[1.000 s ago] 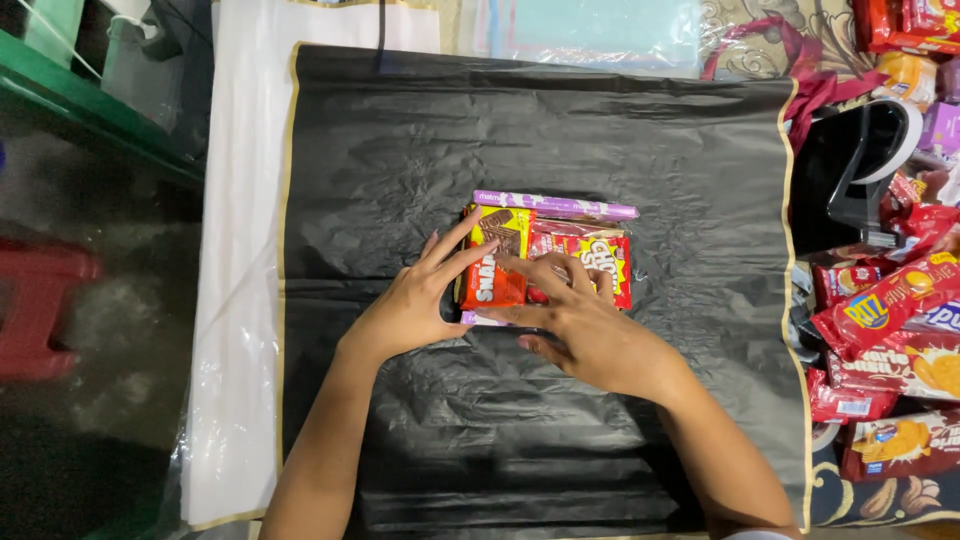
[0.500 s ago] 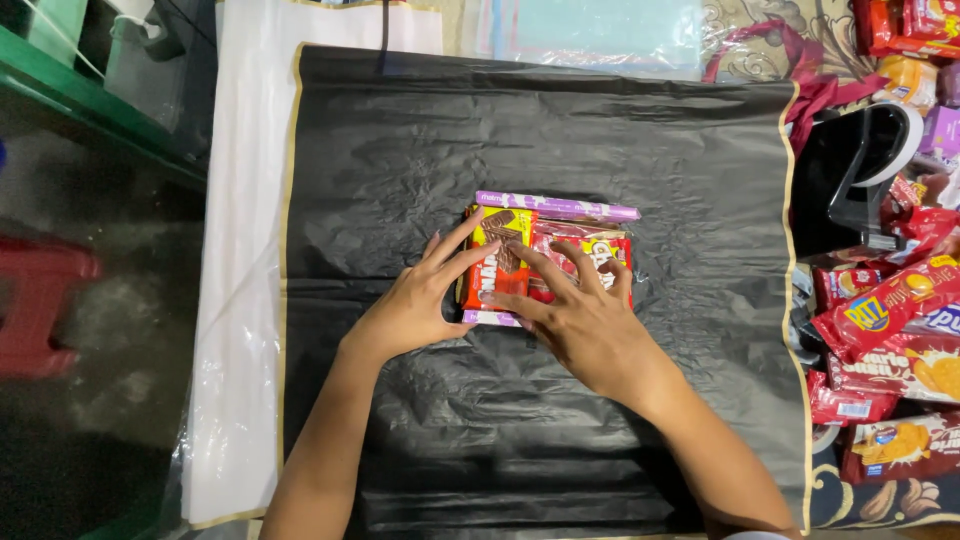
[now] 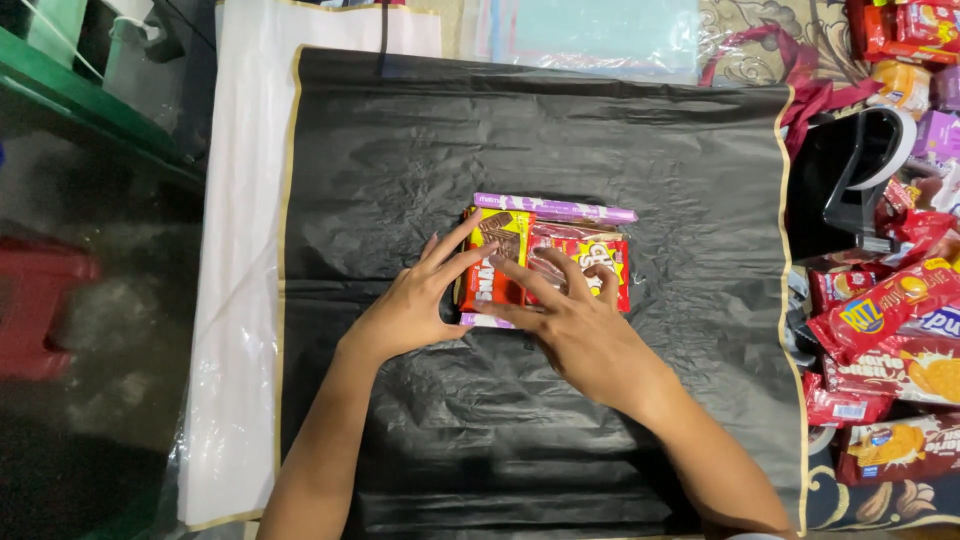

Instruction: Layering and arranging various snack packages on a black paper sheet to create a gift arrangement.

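Both hands rest on a small bundle of snack packets [image 3: 545, 255] that lies in the middle of a black sheet [image 3: 400, 160] spread flat under them. The left hand [image 3: 415, 305] is released, fingers spread, its fingertips pressing on the bundle's left end, where a yellow and red packet [image 3: 492, 262] sits; it grips nothing. The right hand [image 3: 575, 325] is just beside the left, also open and flat, its fingers laid over a red packet [image 3: 610, 265] at the middle and right part of the bundle. The two hands nearly meet at the fingertips above the yellow and red packet.

Beyond the fingertips, along the far edge of the bundle, lies a long purple bar [image 3: 555, 208], touching the other packets.

Under the black sheet, out past the left hand, a white sheet with a thin gold edge [image 3: 240, 300] shows. Well to the right of the right hand lies a heap of red biscuit packets [image 3: 880, 340], and beyond it stands a black tape dispenser [image 3: 845, 180]. Far to the left of the left hand a red stool [image 3: 35, 310] stands on the floor.
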